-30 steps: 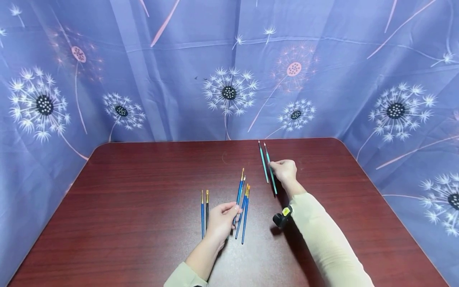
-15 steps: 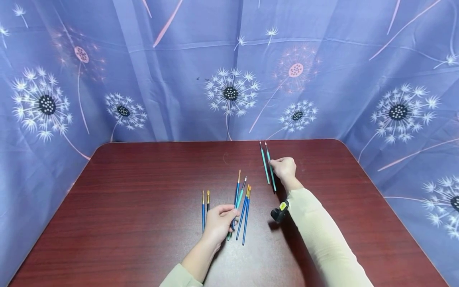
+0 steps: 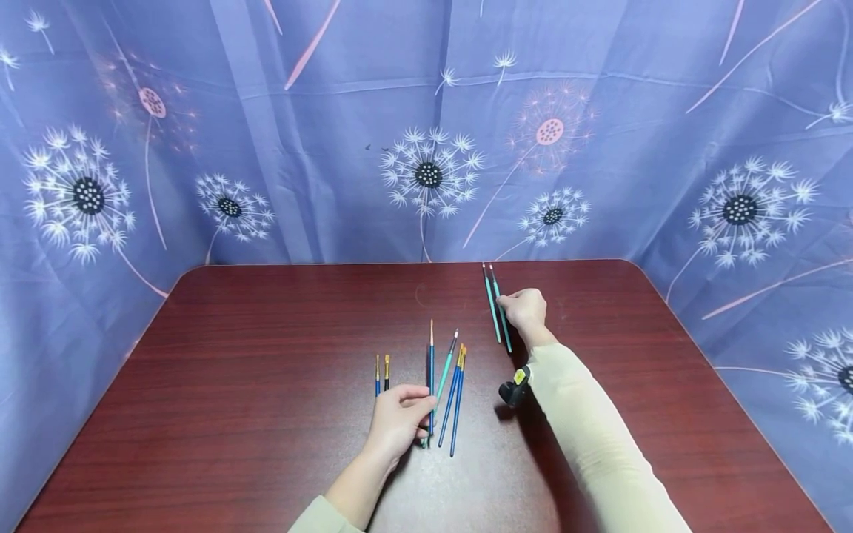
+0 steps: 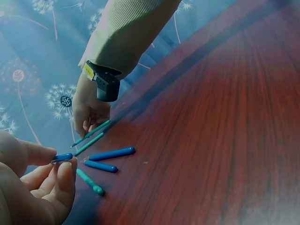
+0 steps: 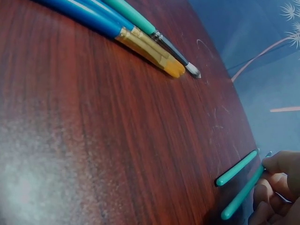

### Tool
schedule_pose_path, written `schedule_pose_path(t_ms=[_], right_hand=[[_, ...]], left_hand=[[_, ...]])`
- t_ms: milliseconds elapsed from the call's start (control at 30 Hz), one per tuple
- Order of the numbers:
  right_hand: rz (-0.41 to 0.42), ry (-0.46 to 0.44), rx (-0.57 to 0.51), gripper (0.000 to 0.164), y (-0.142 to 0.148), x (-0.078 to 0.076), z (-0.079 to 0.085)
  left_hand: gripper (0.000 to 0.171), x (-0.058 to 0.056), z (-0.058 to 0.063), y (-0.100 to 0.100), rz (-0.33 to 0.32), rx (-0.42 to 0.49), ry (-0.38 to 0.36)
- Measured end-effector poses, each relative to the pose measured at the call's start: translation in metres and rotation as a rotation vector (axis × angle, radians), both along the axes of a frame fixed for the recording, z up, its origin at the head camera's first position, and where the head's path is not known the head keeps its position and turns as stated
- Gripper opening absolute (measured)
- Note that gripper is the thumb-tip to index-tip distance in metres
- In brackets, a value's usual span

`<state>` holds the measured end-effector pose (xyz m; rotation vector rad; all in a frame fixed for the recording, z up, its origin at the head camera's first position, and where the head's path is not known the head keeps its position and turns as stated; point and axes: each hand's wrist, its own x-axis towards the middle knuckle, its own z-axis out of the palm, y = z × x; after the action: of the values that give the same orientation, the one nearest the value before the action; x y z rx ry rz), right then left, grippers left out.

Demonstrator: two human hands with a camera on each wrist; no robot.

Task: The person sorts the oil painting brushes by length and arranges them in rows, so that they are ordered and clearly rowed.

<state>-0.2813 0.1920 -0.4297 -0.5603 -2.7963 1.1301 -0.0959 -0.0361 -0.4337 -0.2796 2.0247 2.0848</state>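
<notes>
My left hand [image 3: 397,420] pinches a slim blue paintbrush [image 3: 431,363] between thumb and fingers, its bristles pointing to the back of the table. In the left wrist view the blue handle end [image 4: 62,157] pokes out of the pinch. Just right of it lies a teal paintbrush [image 3: 449,360], partly covered by the hand, then two blue paintbrushes [image 3: 457,400] with flat golden bristles. Near the back edge my right hand [image 3: 526,309] pinches a teal paintbrush [image 3: 504,329] partway along its handle. Another teal paintbrush [image 3: 492,305] lies close on its left, nearly parallel.
Left of the left hand lie a blue paintbrush [image 3: 378,370] and a black paintbrush [image 3: 386,370], their lower handles hidden behind it. A dark red wooden table [image 3: 233,355] carries everything. A blue dandelion-print curtain [image 3: 320,148] surrounds its back and sides.
My left hand has moved left with the blue paintbrush, away from the teal one, which shows more. The right hand has drawn its teal paintbrush slightly left, closer to its neighbour.
</notes>
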Motion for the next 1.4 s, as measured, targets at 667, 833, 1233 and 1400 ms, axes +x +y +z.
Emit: schedule_pose_path(t_ms=[667, 833, 1233, 1400], right_hand=[[-0.005, -0.028, 0.072, 0.028, -0.005, -0.006, 0.002], [-0.005, -0.044, 0.069, 0.027, -0.006, -0.008, 0.002], [-0.024, -0.071, 0.048, 0.025, -0.008, -0.013, -0.003], [-0.021, -0.078, 0.052, 0.025, -0.008, -0.013, -0.004]], left_hand=[[0.027, 0.003, -0.002, -0.024, 0.031, -0.069, 0.018], [0.027, 0.004, -0.003, -0.029, 0.058, -0.085, 0.016], [0.029, 0.006, -0.005, -0.031, 0.072, -0.104, 0.016], [0.028, 0.007, -0.005, -0.032, 0.074, -0.103, 0.010]])
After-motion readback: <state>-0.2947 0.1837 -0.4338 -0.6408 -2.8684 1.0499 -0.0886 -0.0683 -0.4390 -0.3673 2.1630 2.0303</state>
